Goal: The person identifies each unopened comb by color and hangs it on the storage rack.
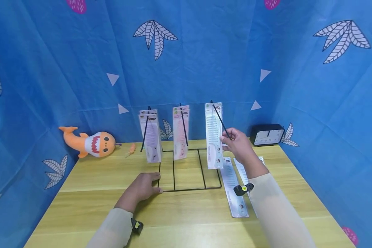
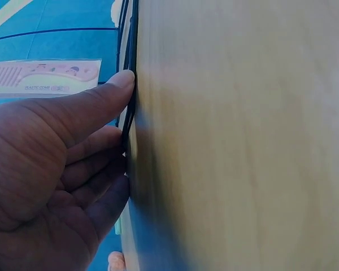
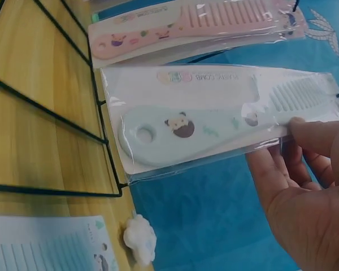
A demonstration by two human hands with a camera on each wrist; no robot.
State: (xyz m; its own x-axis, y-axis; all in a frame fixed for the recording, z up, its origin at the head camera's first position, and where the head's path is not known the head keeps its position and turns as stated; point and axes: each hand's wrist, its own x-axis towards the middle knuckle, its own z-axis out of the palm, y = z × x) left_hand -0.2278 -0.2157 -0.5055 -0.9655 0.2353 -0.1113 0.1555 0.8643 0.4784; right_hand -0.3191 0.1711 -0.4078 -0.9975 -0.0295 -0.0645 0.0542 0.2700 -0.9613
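Observation:
My right hand (image 1: 238,144) pinches the edge of a pale green comb in a clear packet (image 3: 186,127), thumb in front and fingers behind. This packet hangs upright on the right hook (image 1: 220,120) of a black wire rack (image 1: 190,189). My left hand (image 1: 142,187) rests at the rack's front left corner, thumb and fingertips against the base wire, as the left wrist view also shows. Purple packaged combs (image 1: 153,137) hang on the left hook and pink packaged combs (image 1: 180,134) on the middle one.
More pale green packaged combs (image 1: 234,187) lie on the wooden table (image 1: 186,220) under the right forearm. A black clock (image 1: 267,134) stands at the back right. An orange shark plush (image 1: 90,144) and a small orange item (image 1: 132,148) lie at the back left. Blue cloth (image 1: 186,69) hangs behind.

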